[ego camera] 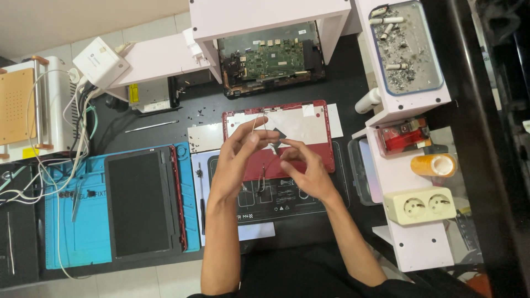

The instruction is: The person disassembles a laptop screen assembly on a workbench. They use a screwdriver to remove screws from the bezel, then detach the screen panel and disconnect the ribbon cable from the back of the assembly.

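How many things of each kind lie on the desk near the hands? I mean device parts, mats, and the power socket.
Device parts: 3 (red back cover, dark screen panel, opened chassis with green circuit board)
Work mats: 2 (blue mat, white mat)
Double power socket: 1
Total: 6

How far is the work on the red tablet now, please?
Already done: the dark screen panel lies apart on the blue mat, and the circuit board sits exposed further back. In hand: the left hand and right hand pinch a thin wire or cable over the red back cover. Left: all parts lie separate; nothing is reassembled.
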